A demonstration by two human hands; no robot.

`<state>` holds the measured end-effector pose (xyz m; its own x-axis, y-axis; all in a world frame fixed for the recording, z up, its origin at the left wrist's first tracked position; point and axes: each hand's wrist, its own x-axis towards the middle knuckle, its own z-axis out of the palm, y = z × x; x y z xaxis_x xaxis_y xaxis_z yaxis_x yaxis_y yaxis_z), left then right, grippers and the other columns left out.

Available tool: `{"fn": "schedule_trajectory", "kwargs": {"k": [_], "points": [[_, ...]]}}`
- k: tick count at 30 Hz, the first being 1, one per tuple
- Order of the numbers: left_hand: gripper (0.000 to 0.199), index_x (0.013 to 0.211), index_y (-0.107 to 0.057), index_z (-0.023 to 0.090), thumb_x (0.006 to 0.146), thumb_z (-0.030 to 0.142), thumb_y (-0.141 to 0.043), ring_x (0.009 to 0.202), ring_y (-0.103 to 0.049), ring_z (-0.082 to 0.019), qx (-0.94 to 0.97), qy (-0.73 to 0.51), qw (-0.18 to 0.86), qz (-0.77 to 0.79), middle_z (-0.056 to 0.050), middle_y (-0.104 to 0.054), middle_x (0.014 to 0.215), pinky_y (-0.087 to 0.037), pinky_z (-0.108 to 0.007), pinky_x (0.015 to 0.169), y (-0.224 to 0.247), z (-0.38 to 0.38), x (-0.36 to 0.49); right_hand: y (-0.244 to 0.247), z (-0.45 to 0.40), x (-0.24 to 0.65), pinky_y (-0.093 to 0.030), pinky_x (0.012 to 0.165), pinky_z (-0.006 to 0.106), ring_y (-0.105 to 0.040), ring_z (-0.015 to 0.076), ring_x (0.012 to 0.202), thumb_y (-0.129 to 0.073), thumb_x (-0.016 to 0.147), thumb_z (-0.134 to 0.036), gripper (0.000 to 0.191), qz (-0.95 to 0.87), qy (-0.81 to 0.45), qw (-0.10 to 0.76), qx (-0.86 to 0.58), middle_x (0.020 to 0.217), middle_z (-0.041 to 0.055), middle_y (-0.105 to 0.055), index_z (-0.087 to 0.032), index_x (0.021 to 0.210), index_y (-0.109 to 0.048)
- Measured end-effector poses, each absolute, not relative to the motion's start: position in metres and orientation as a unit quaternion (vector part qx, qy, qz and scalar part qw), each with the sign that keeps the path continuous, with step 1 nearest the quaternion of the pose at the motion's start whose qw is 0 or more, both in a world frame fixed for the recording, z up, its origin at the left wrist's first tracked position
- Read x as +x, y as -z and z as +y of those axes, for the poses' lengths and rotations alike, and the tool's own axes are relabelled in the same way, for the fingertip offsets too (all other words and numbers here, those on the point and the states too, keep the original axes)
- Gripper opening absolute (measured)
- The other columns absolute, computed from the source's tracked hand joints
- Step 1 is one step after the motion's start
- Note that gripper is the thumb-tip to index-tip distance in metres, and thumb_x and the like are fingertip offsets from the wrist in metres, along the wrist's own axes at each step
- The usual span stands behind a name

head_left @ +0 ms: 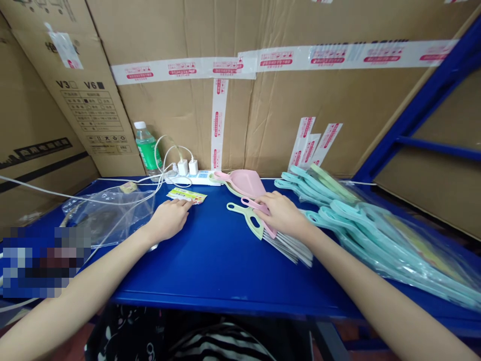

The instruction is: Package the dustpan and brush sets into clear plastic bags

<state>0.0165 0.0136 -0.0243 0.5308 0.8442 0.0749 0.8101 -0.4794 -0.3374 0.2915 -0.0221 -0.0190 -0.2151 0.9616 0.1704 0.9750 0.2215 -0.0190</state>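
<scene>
My left hand (171,216) lies on the blue table with its fingers stretched over the edge of a yellow-green printed card (188,195). My right hand (283,214) is closed around a small pink brush (251,202), near where its handle meets the bristles. Just under and beside it lies a green brush (248,219), its handle pointing left and its pale bristles toward the front right. Behind the right hand rests a pink dustpan (246,183), with a green dustpan (233,190) partly hidden beneath it.
Plastic-wrapped turquoise dustpan sets (361,225) are piled at the right. A power strip (201,177) with chargers and white cables stands at the back, beside a green-labelled bottle (147,150). Clear plastic bags (108,215) lie at the left. Cardboard boxes (180,110) wall the back.
</scene>
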Motion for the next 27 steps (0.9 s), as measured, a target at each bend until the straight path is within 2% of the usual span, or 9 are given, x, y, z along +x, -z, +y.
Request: {"fn": "schedule_trajectory", "kwargs": {"k": [5,9,12,16,21,27], "points": [[0.043,0.129,-0.053,0.013,0.088,0.011,-0.040,0.110,-0.062,-0.024,-0.897,0.017,0.220,-0.383,-0.013,-0.062,0.124,-0.051,-0.036,0.092,0.025,0.018,0.029,0.021,-0.023,0.288,-0.041,0.080,0.035,-0.058,0.0272,0.097,-0.051,0.090,-0.025,0.020,-0.764,0.046,0.087,-0.637,0.100,0.0120,-0.071,-0.015,0.096,-0.067],[0.043,0.127,-0.053,0.010,0.087,0.009,-0.040,0.099,-0.065,-0.026,-0.913,0.025,0.240,-0.329,-0.016,-0.063,0.120,-0.054,-0.038,0.081,0.015,0.025,0.061,0.021,-0.024,0.286,-0.040,0.081,0.034,-0.060,0.0259,0.094,-0.049,0.093,-0.026,0.020,-0.764,0.045,0.097,-0.637,0.093,0.0109,-0.071,-0.016,0.090,-0.066],[0.038,0.125,-0.053,0.010,0.088,0.010,-0.042,0.105,-0.063,-0.026,-0.919,0.033,0.234,-0.317,-0.015,-0.063,0.119,-0.052,-0.036,0.081,0.006,0.036,0.094,0.018,-0.025,0.285,-0.039,0.081,0.033,-0.062,0.0250,0.093,-0.049,0.093,-0.024,0.017,-0.764,0.050,0.104,-0.634,0.094,0.0108,-0.070,-0.016,0.092,-0.064],[0.029,0.113,-0.061,0.012,0.091,0.011,-0.042,0.103,-0.063,-0.026,-0.930,0.021,0.208,-0.303,-0.014,-0.064,0.115,-0.050,-0.036,0.078,-0.001,0.055,0.130,0.012,-0.027,0.287,-0.039,0.078,0.032,-0.062,0.0250,0.093,-0.047,0.093,-0.022,0.016,-0.757,0.064,0.116,-0.639,0.095,0.0112,-0.069,-0.015,0.095,-0.061],[0.020,0.088,-0.068,0.014,0.092,0.018,-0.049,0.092,-0.066,-0.022,-0.945,0.007,0.189,-0.268,-0.008,-0.071,0.093,-0.049,-0.029,0.075,-0.005,0.069,0.145,0.007,-0.029,0.290,-0.040,0.072,0.031,-0.063,0.0250,0.087,-0.041,0.095,-0.021,0.018,-0.741,0.067,0.136,-0.654,0.094,0.0118,-0.067,-0.015,0.095,-0.058],[0.017,0.085,-0.067,0.013,0.089,0.015,-0.051,0.084,-0.066,-0.019,-0.949,0.020,0.186,-0.254,-0.007,-0.069,0.086,-0.048,-0.027,0.070,-0.006,0.069,0.145,0.007,-0.028,0.292,-0.041,0.073,0.032,-0.063,0.0257,0.089,-0.038,0.094,-0.020,0.017,-0.733,0.052,0.165,-0.658,0.099,0.0133,-0.065,-0.015,0.100,-0.053]]}}
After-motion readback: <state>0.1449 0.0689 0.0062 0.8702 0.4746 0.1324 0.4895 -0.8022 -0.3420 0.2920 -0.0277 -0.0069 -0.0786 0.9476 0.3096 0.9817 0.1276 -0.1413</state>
